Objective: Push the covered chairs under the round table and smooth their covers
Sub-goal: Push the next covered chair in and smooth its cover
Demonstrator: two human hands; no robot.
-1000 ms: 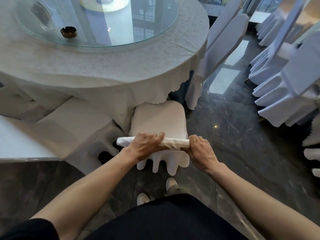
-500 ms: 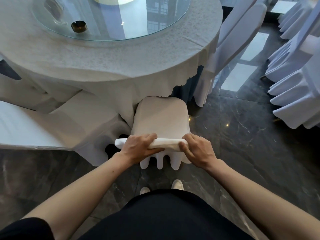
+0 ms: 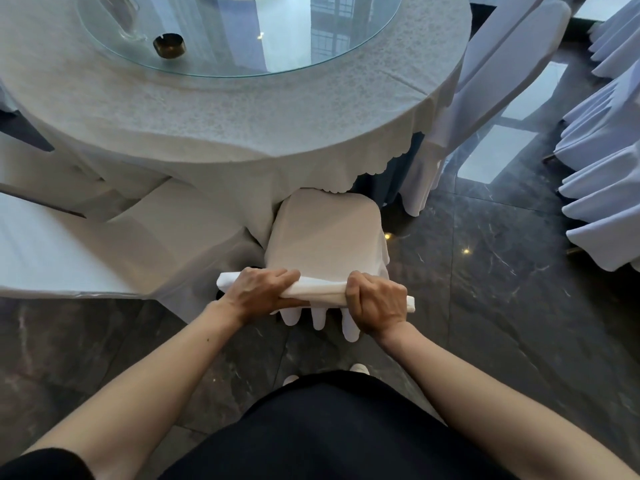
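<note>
Fingers point(image 3: 358, 289) curl over chair back point(image 3: 317, 289).

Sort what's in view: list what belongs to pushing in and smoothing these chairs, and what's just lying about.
Job: covered chair, top of its back gripped by left hand and right hand; round table; neighbouring chair on the left.
Lying about: dark ashtray on the glass turntable; draped chairs at far right.

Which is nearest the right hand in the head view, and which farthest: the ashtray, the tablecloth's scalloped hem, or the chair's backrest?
1. The backrest: gripped by the right hand, directly under it.
2. The scalloped hem: ahead, beyond the seat.
3. The ashtray: far ahead to the left, on the glass turntable.
</note>
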